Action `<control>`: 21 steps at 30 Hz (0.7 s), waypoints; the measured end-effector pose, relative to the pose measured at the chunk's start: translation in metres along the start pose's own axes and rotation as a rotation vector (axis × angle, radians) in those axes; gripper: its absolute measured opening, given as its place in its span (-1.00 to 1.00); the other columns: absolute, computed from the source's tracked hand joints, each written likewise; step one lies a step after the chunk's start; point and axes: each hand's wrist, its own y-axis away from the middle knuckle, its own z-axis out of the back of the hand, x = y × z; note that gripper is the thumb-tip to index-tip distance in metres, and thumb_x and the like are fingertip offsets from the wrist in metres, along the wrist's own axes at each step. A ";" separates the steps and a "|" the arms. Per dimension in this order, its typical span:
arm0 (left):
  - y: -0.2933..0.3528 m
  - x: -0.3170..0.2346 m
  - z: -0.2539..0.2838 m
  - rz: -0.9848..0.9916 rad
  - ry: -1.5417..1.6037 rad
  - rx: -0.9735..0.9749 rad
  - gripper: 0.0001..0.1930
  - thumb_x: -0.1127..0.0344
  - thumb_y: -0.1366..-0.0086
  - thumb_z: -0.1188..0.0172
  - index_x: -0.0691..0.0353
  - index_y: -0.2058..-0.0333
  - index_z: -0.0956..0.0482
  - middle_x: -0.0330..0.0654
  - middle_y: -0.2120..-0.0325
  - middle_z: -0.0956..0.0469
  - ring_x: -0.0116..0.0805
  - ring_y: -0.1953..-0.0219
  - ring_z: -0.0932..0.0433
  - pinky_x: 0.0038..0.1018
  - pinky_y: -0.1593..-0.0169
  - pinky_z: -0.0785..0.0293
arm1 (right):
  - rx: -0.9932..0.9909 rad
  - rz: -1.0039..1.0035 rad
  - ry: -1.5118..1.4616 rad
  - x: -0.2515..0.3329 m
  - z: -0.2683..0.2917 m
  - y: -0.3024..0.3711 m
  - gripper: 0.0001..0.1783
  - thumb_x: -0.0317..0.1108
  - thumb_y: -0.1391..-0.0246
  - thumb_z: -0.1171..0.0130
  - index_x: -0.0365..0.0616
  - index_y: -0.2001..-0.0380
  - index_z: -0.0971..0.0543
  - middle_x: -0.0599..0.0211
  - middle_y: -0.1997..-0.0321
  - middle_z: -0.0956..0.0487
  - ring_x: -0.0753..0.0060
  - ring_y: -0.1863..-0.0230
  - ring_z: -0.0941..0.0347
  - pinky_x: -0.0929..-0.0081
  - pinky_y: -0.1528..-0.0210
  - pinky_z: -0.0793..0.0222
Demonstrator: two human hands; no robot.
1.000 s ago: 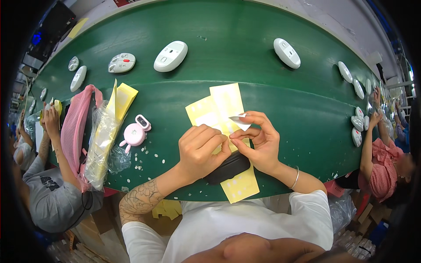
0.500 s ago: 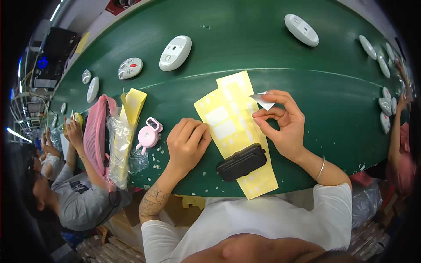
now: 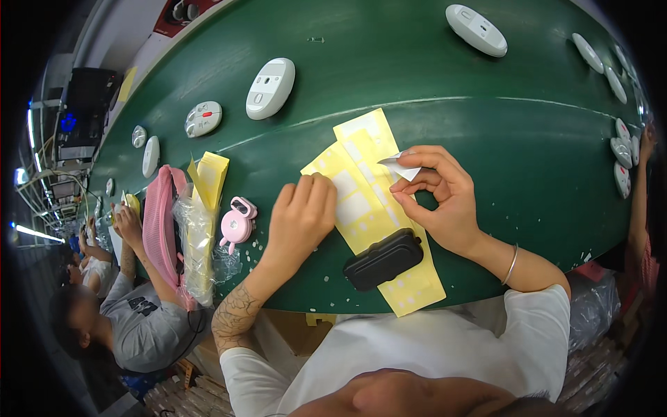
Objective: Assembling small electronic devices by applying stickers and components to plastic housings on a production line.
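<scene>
Two overlapping yellow sheets of white stickers [image 3: 361, 226] lie in front of me, with a black oblong case [image 3: 383, 259] resting on their near part. My right hand [image 3: 445, 201] hovers over the right edge of the sheets, its fingers closed on a small white paper piece [image 3: 403, 168] with a pointed, bent corner. Thumb and forefinger form a ring below that piece. My left hand [image 3: 302, 219] is at the left edge of the sheets with its fingers curled inward. Whatever those fingers may hold is hidden.
On the green table [image 3: 528, 174], pale computer mice lie underside up, such as a white mouse [image 3: 270, 88] and another mouse [image 3: 476, 30]. At left are a pink mesh pouch [image 3: 161, 233], plastic-wrapped yellow sheets [image 3: 201, 240] and a pink rabbit-shaped gadget [image 3: 237, 224]. A co-worker [image 3: 149, 313] sits left.
My left hand has moved up along the sheets' left edge, its fingers curling more. My right hand keeps the white piece, shifted slightly left. The whole view has tilted a little.
</scene>
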 end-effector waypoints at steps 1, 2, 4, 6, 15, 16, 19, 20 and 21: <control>0.000 -0.006 0.001 -0.051 -0.142 0.062 -0.85 0.54 0.02 -0.14 0.41 0.40 -0.52 -0.14 0.41 -0.46 -0.30 0.36 -0.46 -0.50 0.36 -0.38 | -0.002 -0.011 -0.002 0.000 0.000 0.000 -0.59 -0.73 0.12 -0.19 -0.28 0.12 -0.49 0.20 -0.01 -0.40 0.45 0.21 -0.58 0.67 0.21 -0.51; -0.001 -0.010 0.003 -0.100 -0.287 0.122 -0.83 0.52 0.02 -0.12 0.42 0.38 -0.52 -0.15 0.40 -0.45 -0.32 0.36 -0.45 -0.50 0.35 -0.37 | -0.003 -0.018 -0.003 0.001 0.000 0.000 -0.59 -0.73 0.12 -0.19 -0.28 0.12 -0.49 0.20 -0.01 -0.40 0.46 0.21 -0.58 0.67 0.21 -0.51; -0.001 -0.016 0.007 -0.097 -0.301 0.136 -0.80 0.53 0.02 -0.12 0.44 0.35 -0.53 -0.15 0.41 -0.44 -0.33 0.36 -0.45 -0.50 0.35 -0.38 | -0.002 -0.014 -0.003 0.000 0.002 -0.001 -0.59 -0.73 0.12 -0.19 -0.28 0.12 -0.49 0.20 -0.01 -0.40 0.46 0.21 -0.58 0.67 0.21 -0.51; 0.000 -0.019 0.012 -0.083 -0.329 0.169 -0.74 0.53 0.03 -0.12 0.48 0.30 -0.54 -0.15 0.42 -0.43 -0.34 0.37 -0.44 -0.49 0.35 -0.38 | 0.007 -0.010 -0.002 0.000 0.002 -0.001 -0.59 -0.73 0.12 -0.18 -0.28 0.12 -0.50 0.19 -0.01 -0.40 0.47 0.21 -0.58 0.67 0.21 -0.51; 0.010 0.009 0.007 0.396 0.664 -0.019 -0.74 0.55 -0.10 -0.19 0.38 0.19 -0.58 -0.13 0.38 -0.46 -0.32 0.37 -0.48 -0.55 0.32 -0.39 | 0.012 -0.004 0.013 0.001 0.004 -0.002 -0.60 -0.74 0.13 -0.17 -0.29 0.13 -0.50 0.19 0.00 -0.40 0.49 0.24 -0.56 0.66 0.22 -0.52; 0.010 0.011 0.004 0.418 0.714 -0.037 -0.75 0.54 -0.11 -0.20 0.36 0.18 -0.58 -0.13 0.38 -0.47 -0.32 0.38 -0.48 -0.56 0.32 -0.39 | 0.009 -0.002 0.014 0.001 0.004 -0.002 -0.60 -0.74 0.13 -0.17 -0.29 0.13 -0.50 0.19 0.00 -0.40 0.49 0.24 -0.56 0.66 0.22 -0.52; 0.014 0.012 -0.003 0.470 0.815 -0.077 -0.77 0.54 -0.14 -0.21 0.31 0.18 -0.59 -0.14 0.38 -0.48 -0.34 0.38 -0.49 -0.58 0.33 -0.38 | 0.012 -0.001 0.018 0.000 0.002 -0.002 -0.60 -0.74 0.13 -0.16 -0.29 0.14 -0.50 0.19 0.00 -0.40 0.49 0.25 -0.56 0.66 0.22 -0.51; 0.015 0.012 -0.005 0.495 0.846 -0.088 -0.77 0.54 -0.13 -0.21 0.32 0.19 -0.59 -0.15 0.38 -0.49 -0.37 0.40 -0.47 -0.58 0.34 -0.37 | 0.011 -0.004 0.015 0.000 0.002 -0.002 -0.60 -0.74 0.12 -0.17 -0.29 0.14 -0.50 0.19 0.00 -0.40 0.49 0.25 -0.56 0.66 0.22 -0.51; 0.016 0.012 -0.007 0.519 0.875 -0.098 -0.78 0.54 -0.13 -0.21 0.33 0.20 -0.59 -0.16 0.39 -0.49 -0.40 0.41 -0.46 -0.59 0.35 -0.36 | 0.009 -0.007 0.011 0.000 0.002 -0.003 -0.61 -0.74 0.12 -0.17 -0.29 0.14 -0.50 0.19 0.00 -0.40 0.48 0.25 -0.56 0.66 0.23 -0.51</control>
